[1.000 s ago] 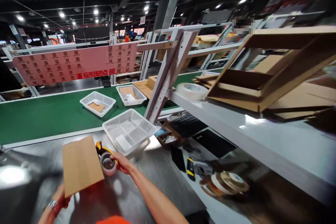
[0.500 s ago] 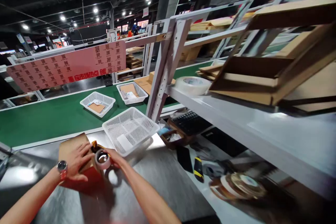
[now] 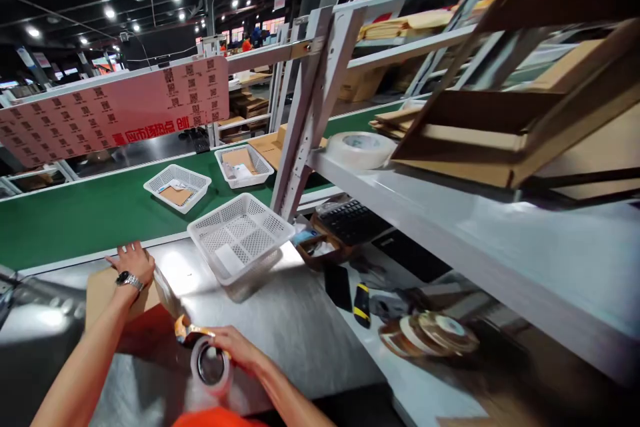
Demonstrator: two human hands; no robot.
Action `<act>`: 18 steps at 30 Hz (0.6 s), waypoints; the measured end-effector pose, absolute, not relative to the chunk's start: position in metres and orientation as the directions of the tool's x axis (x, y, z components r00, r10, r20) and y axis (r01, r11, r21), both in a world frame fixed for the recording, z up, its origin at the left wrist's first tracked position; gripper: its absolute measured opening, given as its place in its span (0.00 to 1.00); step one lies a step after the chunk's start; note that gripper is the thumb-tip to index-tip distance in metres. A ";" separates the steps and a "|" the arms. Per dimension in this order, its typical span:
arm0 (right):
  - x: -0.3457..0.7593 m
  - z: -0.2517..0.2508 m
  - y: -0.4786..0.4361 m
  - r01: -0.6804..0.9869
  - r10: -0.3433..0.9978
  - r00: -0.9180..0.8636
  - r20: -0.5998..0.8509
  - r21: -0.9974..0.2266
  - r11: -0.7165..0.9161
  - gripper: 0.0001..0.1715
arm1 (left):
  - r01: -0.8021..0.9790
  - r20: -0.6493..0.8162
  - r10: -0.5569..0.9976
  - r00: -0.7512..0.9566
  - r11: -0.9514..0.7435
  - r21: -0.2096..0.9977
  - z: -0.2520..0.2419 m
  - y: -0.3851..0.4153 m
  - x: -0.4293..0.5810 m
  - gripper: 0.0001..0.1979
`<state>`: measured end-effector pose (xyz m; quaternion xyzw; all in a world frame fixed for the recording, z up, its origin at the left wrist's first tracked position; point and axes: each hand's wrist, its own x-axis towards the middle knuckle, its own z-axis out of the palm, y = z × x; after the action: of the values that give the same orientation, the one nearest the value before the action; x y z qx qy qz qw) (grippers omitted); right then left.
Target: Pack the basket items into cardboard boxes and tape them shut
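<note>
A small brown cardboard box (image 3: 103, 297) sits on the metal tabletop at the lower left. My left hand (image 3: 136, 265), with a watch on its wrist, lies on the far part of the box, fingers spread. My right hand (image 3: 237, 347) grips a tape dispenser (image 3: 187, 330) with an orange head, to the right of the box and nearer my body. A roll of clear tape (image 3: 220, 377) is mounted on it. Between box and dispenser shows a pale strip; whether it is tape or a box edge I cannot tell.
A white perforated basket (image 3: 250, 233) with a white slip inside stands beyond my right hand. Two smaller baskets (image 3: 177, 188) sit on the green conveyor belt (image 3: 75, 220). To the right, a white shelf (image 3: 450, 233) holds an open carton (image 3: 465, 167) and a tape roll (image 3: 363, 149).
My left hand has slid away from me to the far part of the box. My right hand has drawn the tape dispenser back toward my body, off the box's side.
</note>
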<state>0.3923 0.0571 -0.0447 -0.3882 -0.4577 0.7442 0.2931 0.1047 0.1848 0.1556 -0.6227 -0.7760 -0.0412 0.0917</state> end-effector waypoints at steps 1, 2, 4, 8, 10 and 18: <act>0.388 -0.046 0.056 -0.094 0.791 -0.525 -0.314 -0.903 -0.420 0.22 | 0.980 0.210 0.962 -0.174 0.190 -0.061 0.156 0.190 0.101 0.31; 0.385 -0.047 0.055 -0.116 0.795 -0.519 -0.314 -0.896 -0.429 0.22 | 0.994 0.210 0.975 -0.073 0.089 -0.069 0.156 0.194 0.094 0.31; 0.380 -0.049 0.056 -0.152 0.799 -0.509 -0.321 -0.880 -0.450 0.22 | 0.971 0.134 0.962 0.240 -0.234 -0.056 0.157 0.194 0.072 0.33; 0.379 -0.054 0.049 -0.206 0.799 -0.482 -0.360 -0.840 -0.503 0.27 | 0.697 -0.105 0.690 0.717 -0.715 0.054 0.159 0.169 0.029 0.48; 0.378 -0.054 0.042 -0.226 0.804 -0.464 -0.371 -0.828 -0.513 0.31 | 0.646 -0.194 0.623 0.758 -0.759 0.088 0.162 0.155 0.025 0.44; 0.376 -0.054 0.020 -0.125 0.838 -0.445 -0.315 -0.905 -0.406 0.38 | 1.000 -0.050 0.999 -0.002 0.001 -0.013 0.166 0.189 0.098 0.28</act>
<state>0.3764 0.0200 -0.0540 -0.4108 -0.4339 0.7310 0.3296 0.0983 0.1885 0.1662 -0.7064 -0.7074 0.0225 -0.0130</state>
